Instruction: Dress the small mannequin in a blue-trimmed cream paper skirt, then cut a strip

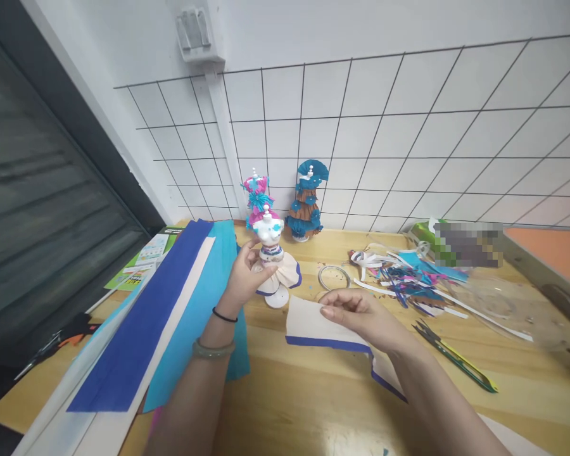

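Note:
My left hand is closed around the waist of a small white mannequin, which stands upright on a round white base. A cream crepe paper skirt with a blue edge hangs from the mannequin's waist, partly behind my fingers. To the right, my right hand pinches a cream crepe paper strip with a blue border along its lower edge. The strip's far end passes behind my right wrist. Between the strip and the mannequin there is a small gap.
Two decorated mannequins, one pink and teal, one teal and brown, stand by the wall. Blue crepe paper sheets lie at left. A tape ring, paper scraps and yellow-green thread snips are at right.

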Available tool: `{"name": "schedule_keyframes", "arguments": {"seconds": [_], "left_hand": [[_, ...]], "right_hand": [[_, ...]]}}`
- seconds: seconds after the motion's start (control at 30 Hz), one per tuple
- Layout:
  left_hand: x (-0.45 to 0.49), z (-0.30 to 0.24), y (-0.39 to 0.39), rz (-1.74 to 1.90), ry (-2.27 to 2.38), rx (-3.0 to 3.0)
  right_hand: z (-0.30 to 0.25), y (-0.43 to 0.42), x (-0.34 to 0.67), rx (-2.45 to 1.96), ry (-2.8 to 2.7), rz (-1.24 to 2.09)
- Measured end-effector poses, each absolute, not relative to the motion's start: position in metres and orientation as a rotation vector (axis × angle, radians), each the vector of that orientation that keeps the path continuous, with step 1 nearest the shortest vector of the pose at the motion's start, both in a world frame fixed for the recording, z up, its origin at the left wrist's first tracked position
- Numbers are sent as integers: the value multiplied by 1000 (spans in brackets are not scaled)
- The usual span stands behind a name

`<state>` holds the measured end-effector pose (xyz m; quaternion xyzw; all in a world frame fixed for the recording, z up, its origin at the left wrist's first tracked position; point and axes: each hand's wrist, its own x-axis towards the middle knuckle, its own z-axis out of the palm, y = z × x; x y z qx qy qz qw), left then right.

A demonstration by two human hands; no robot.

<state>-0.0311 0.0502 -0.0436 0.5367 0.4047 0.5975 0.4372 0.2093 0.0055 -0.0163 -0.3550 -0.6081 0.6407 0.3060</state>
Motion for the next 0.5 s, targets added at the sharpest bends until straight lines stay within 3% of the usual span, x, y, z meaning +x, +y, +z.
{"name": "schedule_keyframes", "arguments": {"seconds": [0.27, 0.5], "left_hand": [[-22, -31, 57, 1280, 810, 1341], [-21, -26, 54, 1244, 827, 1359]], "right_hand": [[-11, 11, 252, -939, -1649, 1774], [-13, 9, 254, -773, -2116, 1837]]}}
